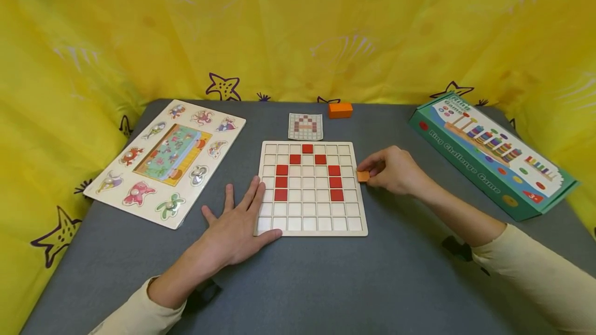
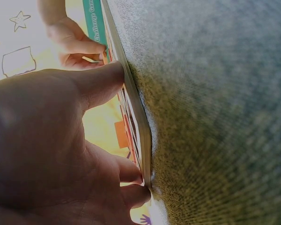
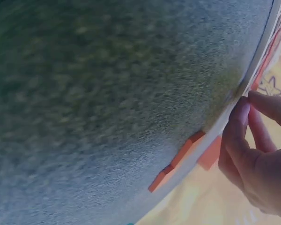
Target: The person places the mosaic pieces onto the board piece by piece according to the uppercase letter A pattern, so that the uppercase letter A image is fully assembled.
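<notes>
A pale square grid board point(image 1: 314, 225) lies on the grey table, with red square tiles point(image 1: 281, 182) set in its cells in an arch shape. My left hand point(image 1: 235, 231) is spread at its near left corner, thumb point(image 2: 105, 84) along the near edge and fingers against the left edge. At the board's right edge, my right hand point(image 1: 396, 170) pinches a small orange tile point(image 1: 363, 176) between thumb and fingers. In the right wrist view the fingertips point(image 3: 243, 108) hide most of that tile. Behind the board lies a pattern card point(image 1: 305, 126) showing a similar arch.
An orange block point(image 1: 340, 110) stands at the back beside the card. To the left lies a wooden peg puzzle point(image 1: 186, 206) with sea animals. A green game box point(image 1: 484, 169) sits at the right. Yellow patterned cloth point(image 1: 298, 30) hangs around the table point(image 1: 326, 283).
</notes>
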The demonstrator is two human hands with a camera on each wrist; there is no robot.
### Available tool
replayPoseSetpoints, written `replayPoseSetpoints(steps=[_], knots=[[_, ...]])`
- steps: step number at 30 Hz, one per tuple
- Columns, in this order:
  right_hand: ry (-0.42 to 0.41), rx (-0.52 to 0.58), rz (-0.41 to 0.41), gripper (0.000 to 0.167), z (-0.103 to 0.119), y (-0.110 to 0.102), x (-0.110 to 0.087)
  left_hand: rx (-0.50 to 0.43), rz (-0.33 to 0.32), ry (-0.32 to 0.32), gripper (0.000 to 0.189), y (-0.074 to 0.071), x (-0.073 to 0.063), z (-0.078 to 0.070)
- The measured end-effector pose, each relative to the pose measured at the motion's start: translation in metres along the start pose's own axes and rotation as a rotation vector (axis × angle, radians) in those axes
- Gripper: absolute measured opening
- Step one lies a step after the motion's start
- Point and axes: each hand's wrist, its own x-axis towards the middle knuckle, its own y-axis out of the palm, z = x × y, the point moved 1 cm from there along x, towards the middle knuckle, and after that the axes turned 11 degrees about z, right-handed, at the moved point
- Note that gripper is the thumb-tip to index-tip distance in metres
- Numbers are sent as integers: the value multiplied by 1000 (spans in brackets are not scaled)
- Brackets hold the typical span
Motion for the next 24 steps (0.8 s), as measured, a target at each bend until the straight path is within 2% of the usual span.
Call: replayPoseSetpoints(steps=[24], knots=[[-86,63,26,25,39,14,18,-12,-3,8,107,0,-1,0]])
